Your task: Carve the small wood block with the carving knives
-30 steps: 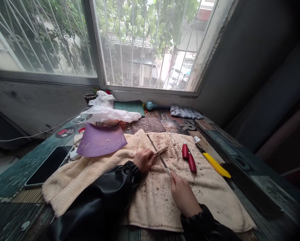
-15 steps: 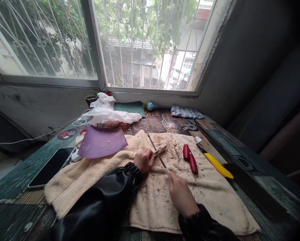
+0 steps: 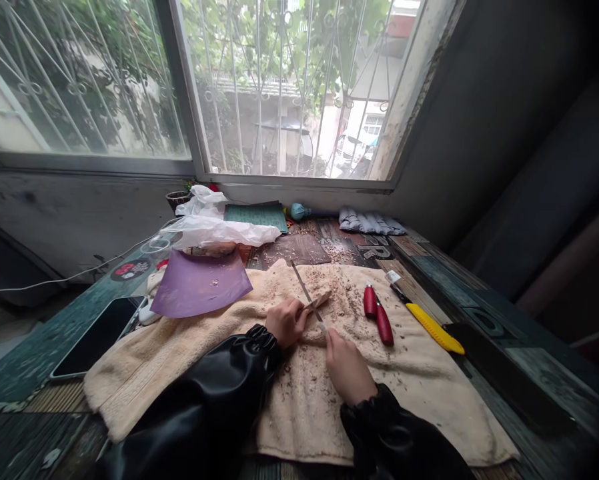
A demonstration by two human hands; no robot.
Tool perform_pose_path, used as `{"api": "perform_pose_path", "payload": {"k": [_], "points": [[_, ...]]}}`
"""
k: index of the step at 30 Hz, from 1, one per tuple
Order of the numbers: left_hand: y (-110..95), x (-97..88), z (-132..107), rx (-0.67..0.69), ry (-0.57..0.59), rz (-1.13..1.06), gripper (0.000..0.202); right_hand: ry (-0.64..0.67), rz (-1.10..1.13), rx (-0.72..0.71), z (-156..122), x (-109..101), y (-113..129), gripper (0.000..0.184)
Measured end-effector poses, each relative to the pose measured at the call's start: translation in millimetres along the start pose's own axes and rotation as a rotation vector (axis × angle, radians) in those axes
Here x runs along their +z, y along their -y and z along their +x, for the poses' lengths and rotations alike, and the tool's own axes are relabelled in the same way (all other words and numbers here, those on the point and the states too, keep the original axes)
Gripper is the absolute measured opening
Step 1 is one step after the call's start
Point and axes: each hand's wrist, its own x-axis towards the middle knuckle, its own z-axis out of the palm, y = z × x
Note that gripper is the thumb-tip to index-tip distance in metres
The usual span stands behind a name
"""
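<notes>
My left hand (image 3: 285, 322) is closed on a small piece of wood (image 3: 321, 300) and presses it down on the beige towel (image 3: 299, 427). Across that wood lies a thin, narrow file (image 3: 302, 285), its far end pointing up and to the left. My right hand (image 3: 348, 365) grips the file's near end, so the handle is mostly hidden by the fingers. Wood shavings are scattered over the towel around both hands. Two red-handled tools (image 3: 384, 325) rest on the towel to the right of my hands, their blades hardly visible.
A yellow-handled tool (image 3: 434, 328) and a long dark flat object (image 3: 509, 380) lie at the right. Purple sandpaper (image 3: 202, 285), a phone (image 3: 99, 337) and a white plastic bag (image 3: 224, 231) are at the left. A green mat (image 3: 257, 217) lies near the window.
My right hand has moved slightly forward and left, sliding the file across the wood. My left hand stays on the wood. The whole view has shifted a little.
</notes>
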Motion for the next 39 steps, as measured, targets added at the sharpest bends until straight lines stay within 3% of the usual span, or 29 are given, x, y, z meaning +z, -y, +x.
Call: {"api": "perform_pose_path", "payload": {"k": [5, 10, 15, 21, 24, 28, 33, 36, 39], "points": [[1.4, -1.0, 0.1, 0.045, 0.020, -0.049, 0.017, 0.000, 0.092, -0.020, -27.3, 2.1, -23.7, 0.035], [2.0, -1.0, -0.8, 0.175, 0.084, -0.093, 0.017, -0.011, 0.027, 0.014, -0.6, -3.1, -9.1, 0.031], [-1.2, -0.2, -2.2, 0.057, 0.039, -0.009, 0.019, -0.027, 0.027, 0.015, 19.9, -4.7, 9.4, 0.030], [-2.3, 1.1, -1.7, -0.003, 0.012, -0.010, 0.018, -0.007, 0.085, -0.008, -21.4, 4.4, -17.7, 0.033], [0.6, 0.6, -1.0, 0.071, 0.031, -0.056, 0.017, -0.005, 0.094, 0.009, -29.5, 4.8, -25.6, 0.034], [3.9, 0.4, -1.3, 0.198, 0.073, -0.091, 0.017, -0.018, 0.050, 0.020, -5.7, -1.7, -12.9, 0.033], [1.5, 3.3, -2.6, 0.079, 0.017, -0.027, 0.020, -0.032, 0.078, 0.007, 19.0, -5.2, 2.4, 0.031], [-0.3, 3.9, -2.6, -0.004, -0.028, -0.003, 0.019, -0.018, 0.100, -0.007, 4.7, -1.5, -6.4, 0.031], [0.1, 2.5, -1.7, 0.004, -0.025, -0.034, 0.016, -0.001, 0.145, -0.011, -17.4, 1.2, -22.5, 0.032]]}}
